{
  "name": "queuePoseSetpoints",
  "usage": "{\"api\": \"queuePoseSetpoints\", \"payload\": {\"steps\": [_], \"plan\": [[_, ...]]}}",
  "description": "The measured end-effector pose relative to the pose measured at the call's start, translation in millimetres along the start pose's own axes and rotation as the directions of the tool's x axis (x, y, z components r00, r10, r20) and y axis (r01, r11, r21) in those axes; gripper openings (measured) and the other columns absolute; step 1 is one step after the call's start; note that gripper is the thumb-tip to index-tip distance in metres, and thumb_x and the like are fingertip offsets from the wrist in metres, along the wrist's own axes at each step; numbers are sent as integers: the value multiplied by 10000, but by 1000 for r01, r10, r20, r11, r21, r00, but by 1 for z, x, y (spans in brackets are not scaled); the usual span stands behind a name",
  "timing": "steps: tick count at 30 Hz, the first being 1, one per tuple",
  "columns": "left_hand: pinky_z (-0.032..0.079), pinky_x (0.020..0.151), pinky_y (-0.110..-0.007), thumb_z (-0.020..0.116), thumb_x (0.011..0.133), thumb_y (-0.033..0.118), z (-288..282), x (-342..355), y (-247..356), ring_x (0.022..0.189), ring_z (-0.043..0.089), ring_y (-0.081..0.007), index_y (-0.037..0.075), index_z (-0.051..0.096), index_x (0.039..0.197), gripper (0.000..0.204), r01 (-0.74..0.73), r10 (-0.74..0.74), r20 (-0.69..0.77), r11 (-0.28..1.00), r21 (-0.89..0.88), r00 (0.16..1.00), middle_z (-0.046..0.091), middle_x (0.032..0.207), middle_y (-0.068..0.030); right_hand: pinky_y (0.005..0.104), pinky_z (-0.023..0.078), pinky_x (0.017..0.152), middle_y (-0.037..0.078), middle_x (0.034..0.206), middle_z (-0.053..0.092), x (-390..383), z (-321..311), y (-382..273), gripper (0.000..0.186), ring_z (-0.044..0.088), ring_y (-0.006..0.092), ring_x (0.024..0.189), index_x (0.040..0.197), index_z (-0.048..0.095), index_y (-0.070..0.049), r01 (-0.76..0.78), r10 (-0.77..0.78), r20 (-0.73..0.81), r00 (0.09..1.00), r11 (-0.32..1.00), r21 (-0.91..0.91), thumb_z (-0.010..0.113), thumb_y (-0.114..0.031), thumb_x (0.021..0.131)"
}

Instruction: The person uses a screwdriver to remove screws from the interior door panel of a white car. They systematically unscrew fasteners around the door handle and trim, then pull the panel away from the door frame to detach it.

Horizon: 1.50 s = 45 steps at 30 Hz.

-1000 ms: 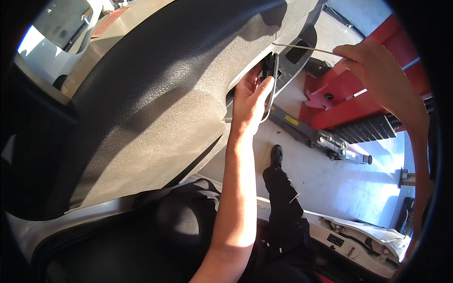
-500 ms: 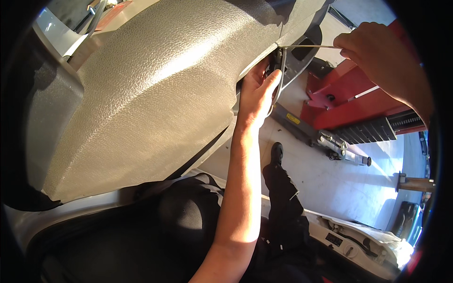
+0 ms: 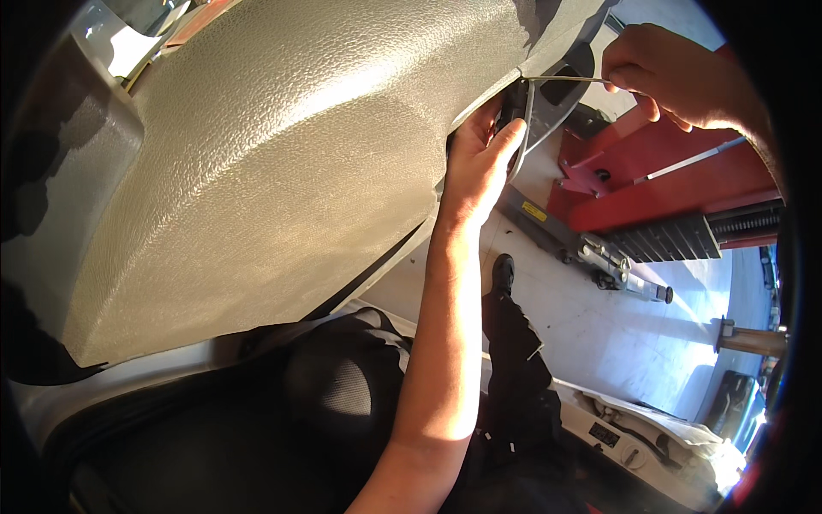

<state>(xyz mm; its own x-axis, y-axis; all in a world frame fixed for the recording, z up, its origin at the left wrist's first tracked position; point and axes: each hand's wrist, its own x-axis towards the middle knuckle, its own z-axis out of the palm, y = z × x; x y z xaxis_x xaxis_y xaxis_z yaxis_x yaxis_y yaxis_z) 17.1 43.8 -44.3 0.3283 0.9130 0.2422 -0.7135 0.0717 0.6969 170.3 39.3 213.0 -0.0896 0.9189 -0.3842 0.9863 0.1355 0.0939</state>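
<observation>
A large beige, grained trim panel [image 3: 257, 197] of a vehicle fills the left and upper middle. At its right edge my left hand [image 3: 479, 167] is closed, thumb up, around a dark part [image 3: 513, 103] with a pale curved edge; its fingertips go out of sight behind the panel. My right hand [image 3: 676, 77], at the upper right, pinches the end of a thin, straight, pale strip [image 3: 565, 79], perhaps a wire or slim rod. This runs left to the panel's corner, just above the dark part. Its far end is hidden there.
Red machinery [image 3: 676, 184] with a ribbed black section stands on the right, over a pale floor [image 3: 591, 334]. A grey metal bar [image 3: 535, 218] lies low beside it. My dark-clad leg [image 3: 518, 343] reaches down to the floor, next to a light door sill [image 3: 616, 433].
The panel edge and my left hand sit slightly further right in view. My right hand has turned a little, its lower fingers now hanging looser; the pale strip stays in its pinch.
</observation>
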Motion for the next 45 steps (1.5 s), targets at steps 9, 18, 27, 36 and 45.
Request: {"api": "queuePoseSetpoints", "payload": {"steps": [9,18,27,36,45], "plan": [[534,940,-240,622,1017,69,-1,-5,9,1126,631,-104,-11,451,1506,524,58,-57,-46,998,22,997,589,1418,-120,287,437,437,103,780,591,8,1,-9,225,546,131,489,1046,624,14,-124,119,37,992,966,225,499,-173,1055],[496,1011,-272,635,1003,55,3,1,-4,1179,615,-136,-37,454,1495,532,-30,30,14,999,-30,999,592,1416,-135,316,541,591,110,1005,540,0,7,-28,198,595,174,646,1030,591,-9,-304,304,2,953,951,57,490,-176,1069],[478,1034,-279,633,1005,62,5,0,0,1199,610,-143,-43,453,1493,531,-97,96,47,995,17,994,592,1427,-135,330,528,584,107,929,555,3,11,-3,162,586,214,634,960,599,-17,-37,-19,-183,983,953,-301,546,-156,1025],[447,1079,-287,635,1017,111,11,-5,5,1294,554,-164,-48,424,1509,559,-64,64,6,997,-54,998,521,1502,-160,350,539,612,115,927,582,12,-4,7,174,608,236,673,943,617,-22,18,-104,-153,983,878,-479,554,-171,1010],[444,1080,-362,775,886,166,14,3,-5,1236,592,-232,-42,477,1408,636,-122,197,-88,839,531,976,598,1380,-171,370,549,640,123,925,609,15,-4,-6,187,631,258,712,926,635,-27,97,-179,-85,980,808,-581,563,-186,995]]}}
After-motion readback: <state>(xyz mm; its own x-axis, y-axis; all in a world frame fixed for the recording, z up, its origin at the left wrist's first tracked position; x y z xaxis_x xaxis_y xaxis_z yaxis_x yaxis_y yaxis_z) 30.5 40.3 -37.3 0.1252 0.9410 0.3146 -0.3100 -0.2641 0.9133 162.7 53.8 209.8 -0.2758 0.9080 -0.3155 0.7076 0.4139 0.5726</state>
